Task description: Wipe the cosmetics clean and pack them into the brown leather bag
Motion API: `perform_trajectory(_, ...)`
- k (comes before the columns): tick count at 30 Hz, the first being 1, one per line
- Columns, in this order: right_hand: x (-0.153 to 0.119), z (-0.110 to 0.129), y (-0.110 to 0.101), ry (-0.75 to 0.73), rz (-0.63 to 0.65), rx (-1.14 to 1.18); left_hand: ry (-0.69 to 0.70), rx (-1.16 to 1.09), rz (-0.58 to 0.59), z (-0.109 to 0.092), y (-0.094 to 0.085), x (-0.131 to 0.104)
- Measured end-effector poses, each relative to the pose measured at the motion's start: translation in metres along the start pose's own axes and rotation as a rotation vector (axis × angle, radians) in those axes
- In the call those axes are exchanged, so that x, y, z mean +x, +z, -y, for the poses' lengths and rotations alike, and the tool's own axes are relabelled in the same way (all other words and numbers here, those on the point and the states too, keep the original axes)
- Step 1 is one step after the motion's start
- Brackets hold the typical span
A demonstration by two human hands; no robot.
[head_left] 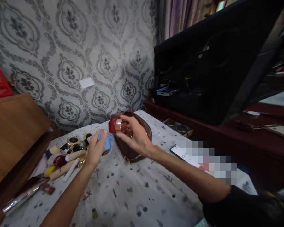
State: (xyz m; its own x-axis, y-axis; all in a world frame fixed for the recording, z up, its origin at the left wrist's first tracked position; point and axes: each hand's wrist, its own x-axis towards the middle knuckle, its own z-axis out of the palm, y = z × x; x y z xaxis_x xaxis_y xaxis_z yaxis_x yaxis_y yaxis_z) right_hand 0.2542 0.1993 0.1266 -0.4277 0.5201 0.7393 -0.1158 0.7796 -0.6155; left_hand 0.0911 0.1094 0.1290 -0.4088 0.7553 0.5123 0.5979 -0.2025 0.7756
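Note:
My right hand (135, 135) has its fingers wrapped around the gold cap of a small dark red bottle (113, 125). It holds the bottle above a brown zippered cosmetic bag (132, 154), which lies on the patterned cloth. My left hand (98, 145) is closed on a crumpled light blue cloth (107, 142), just left of the bottle. The bag's opening is partly hidden behind my right hand. To the left of my left hand lies a pile of makeup items, with a gold-trimmed compact (73, 142), a white tube (71, 170) and several other tubes.
A patterned white cloth (113, 201) covers the surface. At right lies a phone (189, 159), partly pixelated. A large black screen (198, 69) stands on the dark red furniture behind it. Wooden furniture (14, 132) borders the left side. A small open box (177, 127) sits beyond the bag.

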Motion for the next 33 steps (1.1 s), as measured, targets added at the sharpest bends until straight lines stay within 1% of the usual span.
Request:
perform_trajectory(1,0.006,-0.005,-0.006,0.049,-0.037,0.03,0.104,0.154,0.052,-0.003,0.004,0.011)
perform_trajectory(3,0.017,-0.019,-0.016,0.156,-0.1,0.082,0.312,0.443,0.115,-0.008,0.011,0.034)
perform_trajectory(5,0.029,-0.033,-0.024,0.252,-0.138,0.086,0.443,0.669,0.184,-0.01,0.019,0.055)
perform_trajectory(8,0.044,-0.049,-0.032,0.361,-0.126,-0.017,0.549,0.879,0.372,-0.002,0.028,0.075)
perform_trajectory(10,0.051,-0.053,-0.034,0.395,-0.05,-0.126,0.597,0.929,0.475,0.008,0.03,0.08)
perform_trajectory(11,0.054,-0.053,-0.035,0.389,0.008,-0.194,0.614,0.934,0.497,0.013,0.029,0.08)
perform_trajectory(12,0.056,-0.053,-0.035,0.372,0.081,-0.287,0.626,0.932,0.498,0.018,0.028,0.078)
perform_trajectory(15,0.063,-0.052,-0.031,0.326,0.305,-0.588,0.64,0.913,0.444,0.028,0.021,0.07)
perform_trajectory(16,0.065,-0.053,-0.028,0.331,0.36,-0.655,0.631,0.912,0.427,0.029,0.018,0.066)
perform_trajectory(18,0.069,-0.057,-0.022,0.37,0.433,-0.709,0.597,0.924,0.401,0.029,0.017,0.061)
perform_trajectory(22,0.077,-0.071,-0.008,0.469,0.546,-0.729,0.538,0.974,0.376,0.026,0.022,0.053)
perform_trajectory(27,0.088,-0.095,0.014,0.594,0.628,-0.749,0.5,0.972,0.328,0.024,0.03,0.047)
perform_trajectory(33,0.097,-0.122,0.04,0.652,0.695,-0.738,0.485,0.968,0.323,0.027,0.031,0.046)
